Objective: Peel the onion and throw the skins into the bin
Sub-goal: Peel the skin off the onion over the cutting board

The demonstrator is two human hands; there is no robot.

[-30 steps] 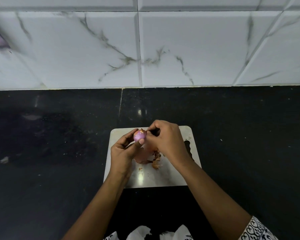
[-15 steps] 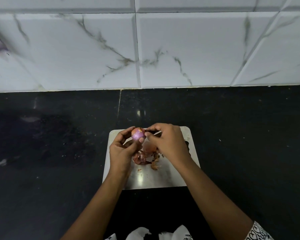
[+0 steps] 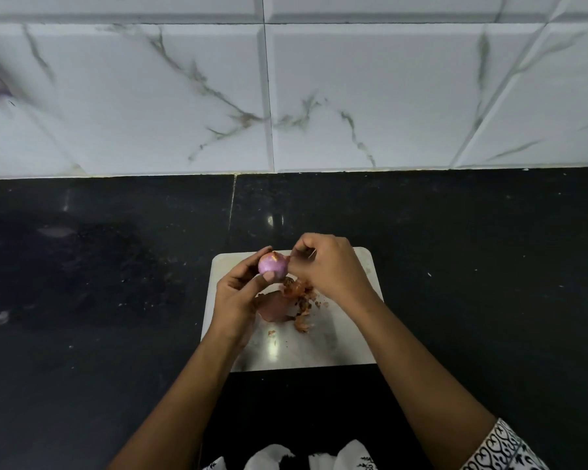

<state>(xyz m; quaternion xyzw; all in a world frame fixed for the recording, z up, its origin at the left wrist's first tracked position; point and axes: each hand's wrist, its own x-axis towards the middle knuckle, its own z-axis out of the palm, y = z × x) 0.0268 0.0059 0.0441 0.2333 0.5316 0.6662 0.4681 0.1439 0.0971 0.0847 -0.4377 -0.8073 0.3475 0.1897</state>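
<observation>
The left hand's (image 3: 233,300) thumb and curled fingers (image 3: 252,262) grip the onion (image 3: 273,265) from below and behind, its bare purple side facing up. The right hand's (image 3: 330,266) fingers are bent tight together, their tips pinching at the onion's upper right edge, where a scrap of orange skin shows. The onion is held in the air over the far left part of the board (image 3: 319,351). Under the hands, skins (image 3: 296,300) lie heaped on the board, with small crumbs around them. The white board sits on a black counter (image 3: 472,266), which meets a white marbled tile wall (image 3: 353,96). A patterned sleeve (image 3: 503,449) shows at the right wrist. Against half a second ago, the hands and onion sit in almost the same place, the pinch still on the onion's right side
</observation>
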